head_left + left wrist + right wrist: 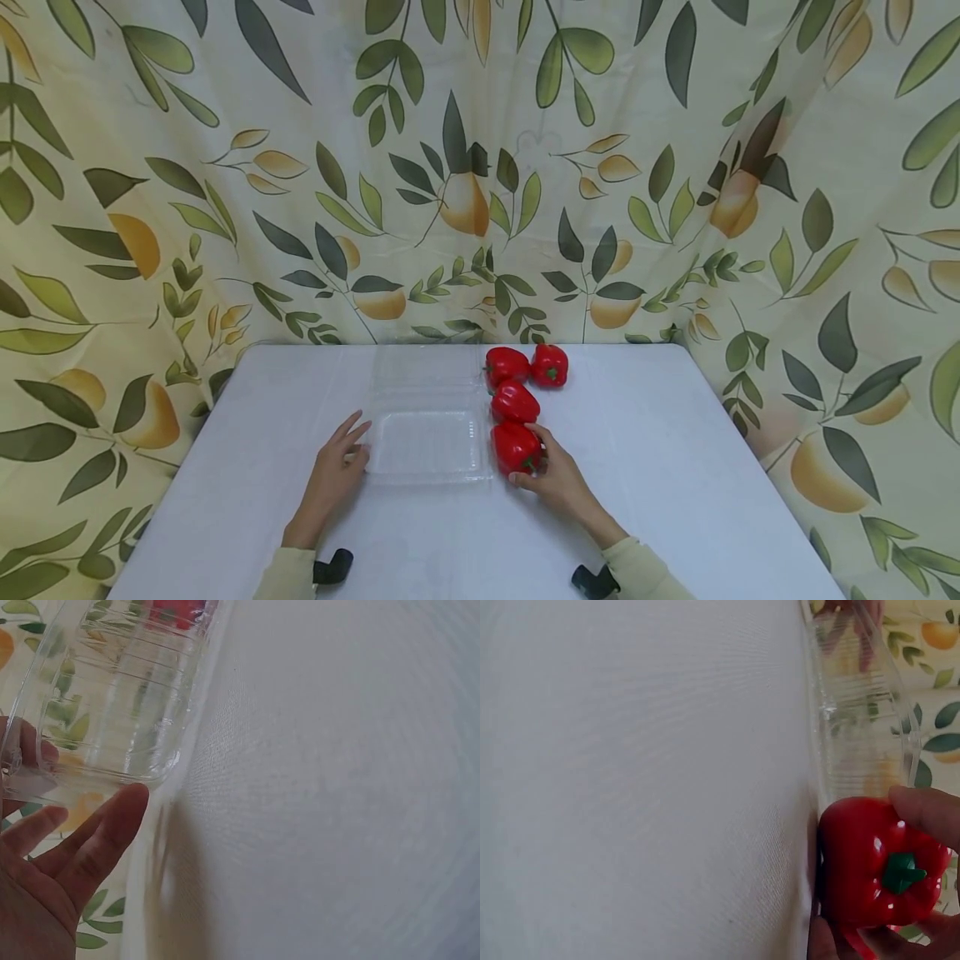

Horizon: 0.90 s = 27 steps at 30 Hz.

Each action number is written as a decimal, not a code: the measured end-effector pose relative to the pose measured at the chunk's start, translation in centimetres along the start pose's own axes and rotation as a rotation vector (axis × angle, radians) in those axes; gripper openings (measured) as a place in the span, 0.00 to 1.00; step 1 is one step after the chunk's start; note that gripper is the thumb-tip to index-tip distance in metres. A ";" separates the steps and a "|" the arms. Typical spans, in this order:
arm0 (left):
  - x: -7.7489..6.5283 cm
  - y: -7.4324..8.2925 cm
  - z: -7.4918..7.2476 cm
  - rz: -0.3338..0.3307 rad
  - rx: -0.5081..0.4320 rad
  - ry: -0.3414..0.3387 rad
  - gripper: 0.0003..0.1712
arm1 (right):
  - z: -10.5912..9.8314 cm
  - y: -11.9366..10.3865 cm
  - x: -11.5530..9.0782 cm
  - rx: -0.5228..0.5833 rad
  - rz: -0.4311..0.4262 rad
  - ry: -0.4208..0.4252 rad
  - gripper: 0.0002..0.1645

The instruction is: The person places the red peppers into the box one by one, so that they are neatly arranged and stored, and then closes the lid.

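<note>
On the table lies a clear plastic clamshell container [427,443], its lid folded back away from me. My left hand [341,462] is at the container's left edge, fingers spread and relaxed. In the left wrist view the thumb [120,825] is right at the container's lower corner and another finger overlaps the rim. My right hand [558,475] grips the nearest red bell pepper [513,448], thumb on one side and fingers on the other. The pepper's green stem [901,874] shows in the right wrist view. This pepper sits just right of the container.
More red bell peppers stand behind the held one: one right behind it [515,402], one farther back [507,367] and one at the back right [550,366]. A white cloth covers the table [637,450]. A leaf-patterned curtain [465,208] hangs behind it.
</note>
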<state>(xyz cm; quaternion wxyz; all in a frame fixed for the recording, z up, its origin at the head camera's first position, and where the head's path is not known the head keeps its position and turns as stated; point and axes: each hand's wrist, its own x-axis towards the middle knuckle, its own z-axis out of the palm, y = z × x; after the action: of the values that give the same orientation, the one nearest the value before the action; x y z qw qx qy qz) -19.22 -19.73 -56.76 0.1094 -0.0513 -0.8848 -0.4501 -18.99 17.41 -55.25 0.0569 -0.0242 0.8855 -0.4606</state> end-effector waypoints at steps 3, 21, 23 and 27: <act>-0.1 0.1 0.0 -0.007 -0.002 0.004 0.24 | -0.1 0.1 -0.1 0.011 0.010 0.002 0.58; -0.4 0.4 0.4 -0.039 0.031 0.030 0.24 | -2.0 -0.1 -0.6 0.090 -0.003 0.057 0.54; -0.4 0.4 0.5 -0.045 0.033 0.026 0.24 | -2.4 -0.4 -0.5 0.092 -0.010 0.061 0.54; -0.3 0.3 0.5 -0.044 0.033 0.031 0.24 | -3.1 -1.0 -0.3 0.082 -0.013 0.071 0.53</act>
<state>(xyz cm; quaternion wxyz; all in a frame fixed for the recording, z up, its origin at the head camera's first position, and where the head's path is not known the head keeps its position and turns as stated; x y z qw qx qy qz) -18.95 -19.13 -56.86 0.1141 -0.0231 -0.8911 -0.4385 -19.06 19.37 -52.66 0.0236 -0.0113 0.8671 -0.4974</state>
